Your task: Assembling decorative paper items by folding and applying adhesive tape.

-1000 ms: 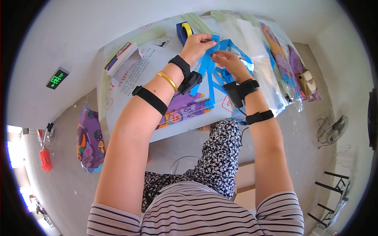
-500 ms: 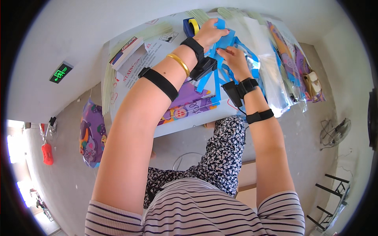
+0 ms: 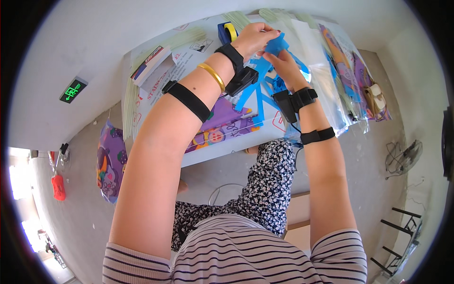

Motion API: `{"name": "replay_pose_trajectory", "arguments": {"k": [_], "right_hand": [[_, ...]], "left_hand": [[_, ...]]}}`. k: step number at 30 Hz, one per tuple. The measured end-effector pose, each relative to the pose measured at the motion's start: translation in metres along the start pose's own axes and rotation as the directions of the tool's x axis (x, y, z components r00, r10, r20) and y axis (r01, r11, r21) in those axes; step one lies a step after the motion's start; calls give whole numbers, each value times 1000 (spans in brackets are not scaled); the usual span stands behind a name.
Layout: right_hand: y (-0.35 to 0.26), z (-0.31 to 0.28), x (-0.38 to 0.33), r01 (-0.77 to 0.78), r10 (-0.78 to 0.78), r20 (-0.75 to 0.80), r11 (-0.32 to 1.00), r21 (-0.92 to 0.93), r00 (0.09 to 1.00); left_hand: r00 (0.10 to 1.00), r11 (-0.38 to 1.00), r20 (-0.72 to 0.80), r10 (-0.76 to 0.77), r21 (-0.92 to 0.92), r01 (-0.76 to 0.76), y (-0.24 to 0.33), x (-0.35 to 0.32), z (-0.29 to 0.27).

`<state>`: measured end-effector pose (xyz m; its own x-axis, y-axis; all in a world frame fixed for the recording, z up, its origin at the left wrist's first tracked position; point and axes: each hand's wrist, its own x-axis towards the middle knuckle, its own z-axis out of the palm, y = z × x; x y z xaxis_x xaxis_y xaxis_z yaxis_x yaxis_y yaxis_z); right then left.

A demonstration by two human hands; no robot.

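Note:
A piece of thin blue strip is pinched between my two hands above the far part of the table. My left hand grips its left side, fingers bent and pressed together. On the lower edge, my right hand has thumb and fingers closed on the same piece. Below the hands lies a tangle of more blue strips, partly hidden by my wrists. Purple printed plastic packaging lies under the strips near the table's front edge.
A roll of yellow tape in a blue holder stands beyond my left wrist. At left is an open white box. Clear plastic sleeves and purple printed packages lie at right. A fan stands off the table's right side.
The blue piece has been drawn together and folded between my hands. My left fingertips have moved right and down, and my right hand has turned, shifting slightly right.

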<state>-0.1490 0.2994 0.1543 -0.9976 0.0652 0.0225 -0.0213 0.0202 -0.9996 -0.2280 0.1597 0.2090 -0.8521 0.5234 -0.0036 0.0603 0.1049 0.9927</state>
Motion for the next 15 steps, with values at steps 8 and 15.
{"name": "replay_pose_trajectory", "arguments": {"k": [8, 15], "right_hand": [[-20, -3, 3, -149, 162, 46, 966, -209, 986], [-15, -13, 4, -53, 76, 122, 982, -181, 990]], "left_hand": [[983, 998, 178, -38, -32, 44, 5, -5, -8], [986, 1000, 165, -16, 22, 13, -2, -4, -2]]}}
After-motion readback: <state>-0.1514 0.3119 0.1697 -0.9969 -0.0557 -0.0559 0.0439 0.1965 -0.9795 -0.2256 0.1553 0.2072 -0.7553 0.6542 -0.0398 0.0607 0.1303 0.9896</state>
